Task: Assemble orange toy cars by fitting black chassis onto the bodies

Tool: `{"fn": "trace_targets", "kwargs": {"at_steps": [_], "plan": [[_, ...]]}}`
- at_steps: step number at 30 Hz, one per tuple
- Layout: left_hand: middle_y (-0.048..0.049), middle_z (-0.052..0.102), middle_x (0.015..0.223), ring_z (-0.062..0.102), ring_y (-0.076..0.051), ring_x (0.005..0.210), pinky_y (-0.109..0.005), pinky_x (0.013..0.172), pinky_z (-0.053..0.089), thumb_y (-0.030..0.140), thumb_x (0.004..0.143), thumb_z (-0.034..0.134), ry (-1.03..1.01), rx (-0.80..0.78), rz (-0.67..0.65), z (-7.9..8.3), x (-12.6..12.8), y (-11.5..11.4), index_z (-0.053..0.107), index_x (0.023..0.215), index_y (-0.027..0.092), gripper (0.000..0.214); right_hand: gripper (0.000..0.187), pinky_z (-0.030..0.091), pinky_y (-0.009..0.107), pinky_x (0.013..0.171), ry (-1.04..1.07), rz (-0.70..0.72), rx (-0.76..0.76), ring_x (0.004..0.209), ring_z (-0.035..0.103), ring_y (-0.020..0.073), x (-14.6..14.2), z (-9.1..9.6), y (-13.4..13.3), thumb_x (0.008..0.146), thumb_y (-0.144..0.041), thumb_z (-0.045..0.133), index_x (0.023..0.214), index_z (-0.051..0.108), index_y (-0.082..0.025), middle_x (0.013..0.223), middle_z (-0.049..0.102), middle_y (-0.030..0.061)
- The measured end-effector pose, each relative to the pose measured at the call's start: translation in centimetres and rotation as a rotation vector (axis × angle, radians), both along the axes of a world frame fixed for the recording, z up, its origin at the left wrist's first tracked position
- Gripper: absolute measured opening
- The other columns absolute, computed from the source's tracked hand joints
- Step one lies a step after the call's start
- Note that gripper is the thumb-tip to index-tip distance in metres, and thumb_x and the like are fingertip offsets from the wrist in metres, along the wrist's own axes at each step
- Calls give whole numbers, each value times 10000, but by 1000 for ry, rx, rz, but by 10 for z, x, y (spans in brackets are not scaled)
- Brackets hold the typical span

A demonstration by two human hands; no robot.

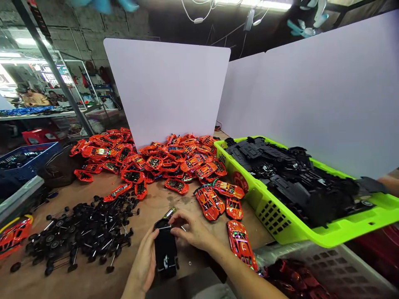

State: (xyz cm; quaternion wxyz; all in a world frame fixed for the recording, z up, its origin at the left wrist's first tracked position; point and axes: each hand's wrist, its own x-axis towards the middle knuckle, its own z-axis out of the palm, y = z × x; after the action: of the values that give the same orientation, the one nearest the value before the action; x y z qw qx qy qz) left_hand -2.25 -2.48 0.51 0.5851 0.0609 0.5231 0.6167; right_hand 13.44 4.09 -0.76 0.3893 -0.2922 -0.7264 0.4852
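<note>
Head view: black toy car chassis [166,251] between both hands over the wooden counter [156,203]; left hand [144,261] wraps its side, right hand [190,229] pinches its top end. Loose wheel axles [81,236] beside, orange car bodies [149,160] beyond.

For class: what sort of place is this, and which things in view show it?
Probably a toy-car assembly workshop: a heap of red toy car bodies, a pile of black wheels on axles, and a lime-green crate of black plastic chassis.
</note>
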Motion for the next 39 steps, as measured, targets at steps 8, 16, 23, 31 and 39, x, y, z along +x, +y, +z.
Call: {"fn": "trace_targets", "kwargs": {"at_steps": [8, 16, 23, 31, 39], "plan": [[-51, 779, 944, 666, -194, 1131, -317, 1088, 444, 67, 867, 534, -35, -16, 78, -1, 1, 8, 720, 934, 143, 212, 148, 543, 280, 756, -33, -54, -54, 812, 657, 159, -3, -3, 5, 808, -130, 645, 926, 673, -215, 930, 668, 17], [-142, 777, 1029, 746, -309, 938, -473, 850, 591, 255, 896, 540, -256, 8, -161, -7, -18, 7, 559, 1347, 124, 470, 292, 495, 287, 866, -654, -244, 304, 1036, 623, 184, -25, 14, 60, 904, -282, 637, 1192, 597, -250, 1168, 628, 55], [-109, 789, 984, 746, -291, 947, -438, 873, 591, 75, 784, 627, -137, -52, -23, -6, -49, -10, 534, 1376, 168, 606, 336, 385, 392, 920, -942, -300, 424, 1033, 599, 259, -33, 23, 108, 918, -72, 442, 1155, 653, -183, 1090, 647, 142], [-115, 761, 1110, 723, -295, 1025, -459, 923, 575, 82, 814, 627, -209, 52, -26, -13, -64, -17, 563, 1346, 198, 548, 132, 298, 388, 978, -911, -2, 530, 1027, 548, 223, -79, 50, 131, 816, -191, 642, 785, 742, -272, 921, 708, 19], [-99, 757, 1121, 723, -287, 1025, -447, 893, 590, 101, 826, 604, -216, 77, 58, -11, -66, -19, 605, 1292, 222, 481, 494, 439, 468, 882, -911, -328, 350, 1142, 515, 342, -111, 23, 94, 935, -531, 473, 1263, 541, -168, 1275, 517, 195]]}}
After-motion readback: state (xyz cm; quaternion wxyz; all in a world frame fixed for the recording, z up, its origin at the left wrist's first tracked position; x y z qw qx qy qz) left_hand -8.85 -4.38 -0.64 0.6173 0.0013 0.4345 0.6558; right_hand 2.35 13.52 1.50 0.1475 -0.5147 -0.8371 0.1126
